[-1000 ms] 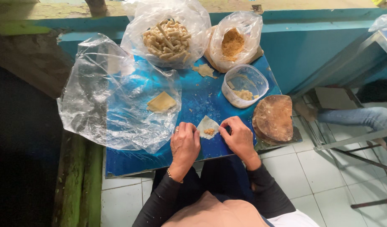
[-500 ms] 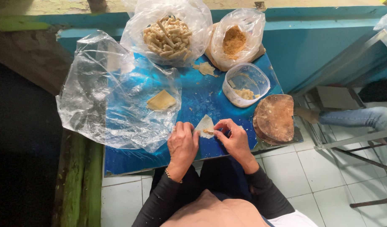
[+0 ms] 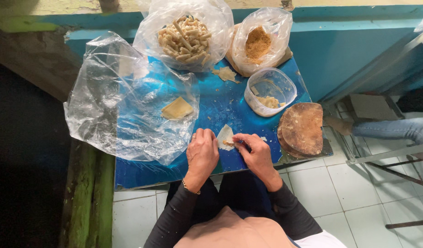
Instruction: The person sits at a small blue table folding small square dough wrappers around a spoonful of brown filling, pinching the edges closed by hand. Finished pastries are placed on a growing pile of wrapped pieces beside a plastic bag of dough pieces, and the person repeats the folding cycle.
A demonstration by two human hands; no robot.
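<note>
Wrapper: the thin pale wrapper (image 3: 225,136) lies on the blue table (image 3: 220,103), just below the clear tub (image 3: 270,91).
Left hand: the left hand (image 3: 201,154) has its fingers curled, pinching the wrapper's left edge.
Right hand: the right hand (image 3: 254,151) has its fingers bent, pinching the right edge.

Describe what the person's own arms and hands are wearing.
Both arms are in long, close-fitting black sleeves that end at the wrists. The left hand has a ring on one finger and a thin beaded bracelet at the wrist. The right hand is bare, with nothing visible on it.
</note>
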